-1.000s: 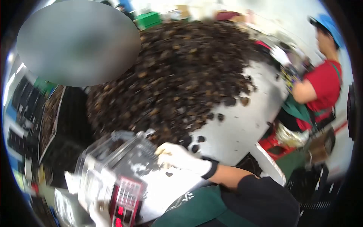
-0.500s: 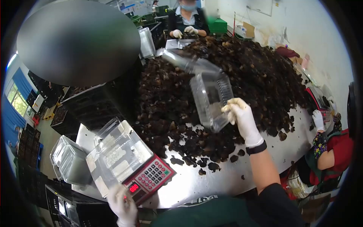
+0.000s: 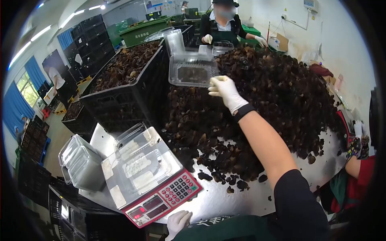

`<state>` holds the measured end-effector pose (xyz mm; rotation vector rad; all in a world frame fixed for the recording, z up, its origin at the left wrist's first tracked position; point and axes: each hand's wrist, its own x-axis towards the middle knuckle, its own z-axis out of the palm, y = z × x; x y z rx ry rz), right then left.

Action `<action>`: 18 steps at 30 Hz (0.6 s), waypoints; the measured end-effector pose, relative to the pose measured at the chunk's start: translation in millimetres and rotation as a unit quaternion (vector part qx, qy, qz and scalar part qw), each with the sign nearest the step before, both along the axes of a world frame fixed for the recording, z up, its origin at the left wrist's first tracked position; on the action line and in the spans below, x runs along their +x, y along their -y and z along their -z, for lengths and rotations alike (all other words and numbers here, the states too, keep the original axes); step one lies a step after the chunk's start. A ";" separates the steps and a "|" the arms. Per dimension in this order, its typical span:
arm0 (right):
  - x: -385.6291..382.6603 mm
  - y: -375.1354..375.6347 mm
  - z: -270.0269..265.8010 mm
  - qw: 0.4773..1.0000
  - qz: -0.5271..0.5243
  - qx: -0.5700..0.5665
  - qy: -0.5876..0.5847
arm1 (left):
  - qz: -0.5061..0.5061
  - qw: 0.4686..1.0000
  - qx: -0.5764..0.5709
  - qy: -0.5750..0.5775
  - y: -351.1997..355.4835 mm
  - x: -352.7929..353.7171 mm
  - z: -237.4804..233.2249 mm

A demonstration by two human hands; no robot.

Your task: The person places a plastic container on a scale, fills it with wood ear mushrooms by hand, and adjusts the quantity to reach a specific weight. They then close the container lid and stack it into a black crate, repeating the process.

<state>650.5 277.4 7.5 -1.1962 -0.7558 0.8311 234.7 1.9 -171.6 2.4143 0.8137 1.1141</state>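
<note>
My right hand [image 3: 227, 92] is closed on the near right edge of a clear plastic clamshell box [image 3: 192, 73], held out over the far left of a big heap of dark, wood-ear-like mushroom pieces [image 3: 257, 104]. Only dark pieces show through its see-through base. My left hand [image 3: 178, 223] rests low at the table's front edge, fingers curled, with nothing visible in them. Just left of it stands a red digital scale [image 3: 177, 188]. On its metal plate lies another clear plastic box [image 3: 150, 166], opened out, and the plate has pale patches.
A stack of clear boxes [image 3: 82, 164] stands left of the scale. Behind it, a black crate [image 3: 120, 104] brims with dark pieces. More clear boxes [image 3: 174, 42] stand beyond the held one. A masked co-worker [image 3: 223, 26] stands opposite; another person's gloved hand [image 3: 358, 128] is at right.
My right hand has carried the clear box away from me and leftward. My left hand has moved off the scale's display corner to the table edge. The view has tilted up.
</note>
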 end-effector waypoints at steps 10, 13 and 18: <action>9.5 103.8 65.7 0.968 0.028 -0.034 0.248 | -0.044 0.996 0.055 -0.058 -1.8 -1.9 4.4; 20.9 200.6 77.4 0.913 0.071 -0.099 0.389 | -0.070 0.992 0.070 -0.071 1.4 0.5 7.3; -11.4 308.6 104.9 0.849 0.000 -0.173 0.500 | -0.063 0.991 0.087 -0.083 -1.6 1.3 11.7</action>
